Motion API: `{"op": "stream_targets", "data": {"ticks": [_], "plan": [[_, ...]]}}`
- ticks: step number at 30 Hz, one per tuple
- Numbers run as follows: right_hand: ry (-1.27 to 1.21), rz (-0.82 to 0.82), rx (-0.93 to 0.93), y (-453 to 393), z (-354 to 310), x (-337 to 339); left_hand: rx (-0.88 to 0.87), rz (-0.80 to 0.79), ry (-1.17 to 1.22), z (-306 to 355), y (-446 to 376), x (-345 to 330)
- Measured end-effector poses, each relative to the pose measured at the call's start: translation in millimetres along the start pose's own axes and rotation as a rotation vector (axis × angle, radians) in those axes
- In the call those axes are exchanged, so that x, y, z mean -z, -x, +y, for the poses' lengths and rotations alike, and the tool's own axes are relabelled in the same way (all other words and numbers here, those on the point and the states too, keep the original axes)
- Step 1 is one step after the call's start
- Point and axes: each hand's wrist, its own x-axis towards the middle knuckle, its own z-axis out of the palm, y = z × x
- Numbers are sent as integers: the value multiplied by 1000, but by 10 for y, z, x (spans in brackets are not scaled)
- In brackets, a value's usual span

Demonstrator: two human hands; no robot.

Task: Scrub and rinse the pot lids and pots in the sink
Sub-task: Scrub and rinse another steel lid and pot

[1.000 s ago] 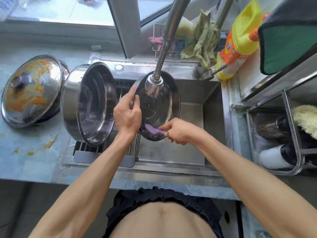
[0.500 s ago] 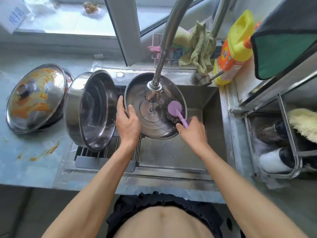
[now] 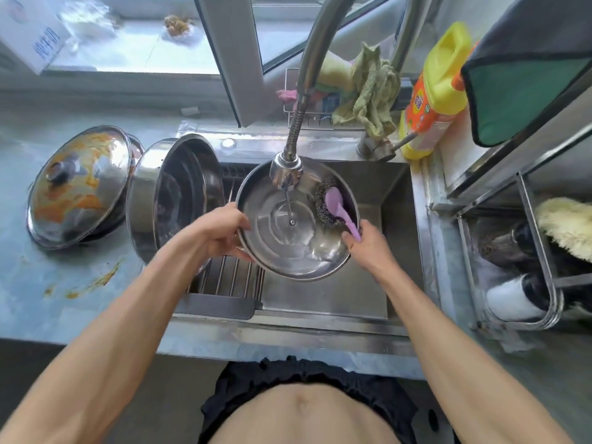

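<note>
A round stainless steel pot lid [image 3: 288,248] is held underside up over the steel sink [image 3: 394,193], near the sink's back edge and directly below the spray head of a tall pull-down faucet [image 3: 286,169]. A thin stream of water falls from the spray head onto the centre of the lid.

The left hand [image 3: 221,230] grips the lid's left rim, fingers curled around the edge. The right hand [image 3: 365,243] grips the lilac handle of a scrubbing brush [image 3: 336,205], whose dark wire-scourer head presses against the inside of the lid near its right rim.

Left of the lid, a deep steel pot [image 3: 173,200] lies on its side at the sink's left edge, mouth facing the lid, resting over a slatted drying rack [image 3: 224,280] that spans the sink's left part. Further left, on the blue-grey countertop [image 3: 64,302], a second steel lid [image 3: 80,184] smeared with orange sauce leans on another pot; orange smears mark the countertop near its front edge.

Behind the sink's back right corner stand a yellow and orange detergent bottle [image 3: 432,94] and a wire caddy with a crumpled green cloth [image 3: 371,91].
</note>
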Motion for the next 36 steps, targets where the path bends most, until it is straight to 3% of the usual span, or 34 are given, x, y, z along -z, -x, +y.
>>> {"op": "stream_targets", "data": {"ticks": [4,8,12,14,17,19,20,22,26,28,31,36], "plan": [[209,-11,45,-25,-87,152,-66,71,8,-238,-38,-167],[810,90,206,20,-242,106,-229,217,-70,-340,-80,-261],[1075,-64,306,87,-327,-72,-361,260,-117,-337,-34,-362],[996,-210,259,115,-347,-93,-402,360,-91,-373,-46,-415],[596,-463,184,260,-463,-228,-491,492,-66,-498,-62,-527],[321,-529,109,370,-518,-340,-518,514,-41,-554,-49,-562],[303,-523,105,371,-522,-370,-528,513,-30,-551,-30,-560],[506,-490,166,344,-544,-343,-531,483,-45,-553,-18,-512],[944,-274,235,178,-519,-206,-415,349,-127,-565,93,-481],[1043,-163,274,104,-523,-163,-369,321,-69,-536,127,-523],[987,-185,232,111,-543,-194,-406,395,-40,-463,38,-566],[491,-505,47,306,-597,-337,-573,498,-74,-562,-75,-651]]}}
